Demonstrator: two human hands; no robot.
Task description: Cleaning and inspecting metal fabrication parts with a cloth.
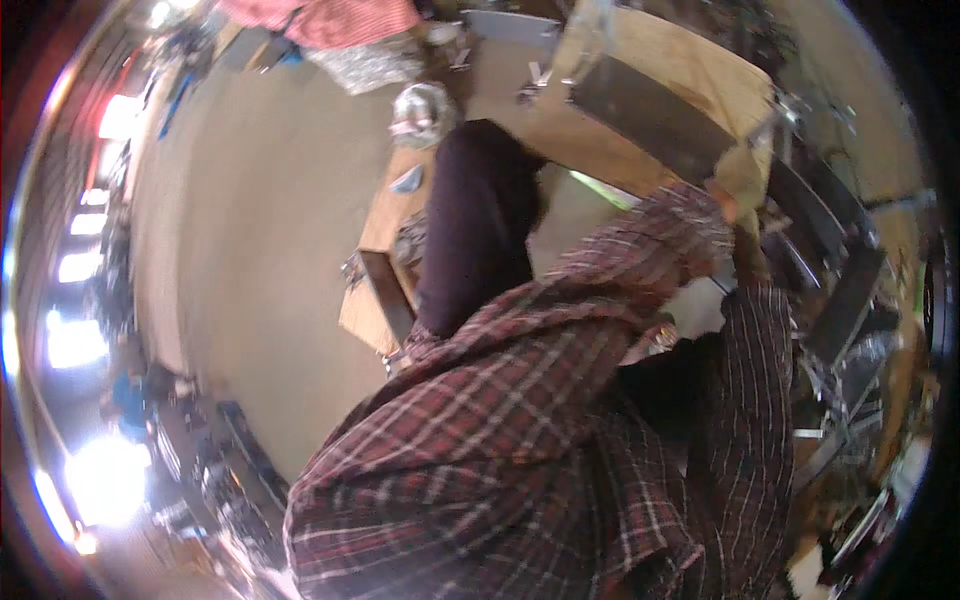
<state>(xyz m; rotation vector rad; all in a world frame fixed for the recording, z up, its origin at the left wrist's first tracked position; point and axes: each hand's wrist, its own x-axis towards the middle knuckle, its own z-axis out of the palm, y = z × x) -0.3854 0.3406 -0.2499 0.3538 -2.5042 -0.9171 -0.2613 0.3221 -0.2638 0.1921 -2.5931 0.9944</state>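
Note:
Both my arms, in plaid sleeves, reach to the right side of a light wooden work surface [700, 55]. On this surface lies a long dark grey flat bar or panel [650, 112]. My left hand [725, 205] is close to the panel's right end and mostly hidden behind its own cuff. Just beside it, my right hand [750, 250] extends up from its sleeve toward the same end. Blur and overlap hide the fingers of both hands, so whether either grips the panel cannot be made out.
Dark metal pieces [845, 305] crowd the right side. My bent knee [480, 200] rises beside a low wooden piece [385, 215] with small parts on it. A clear plastic bag [422, 115] and red patterned cloth [340, 22] lie farther off. Brown floor [270, 220] extends left.

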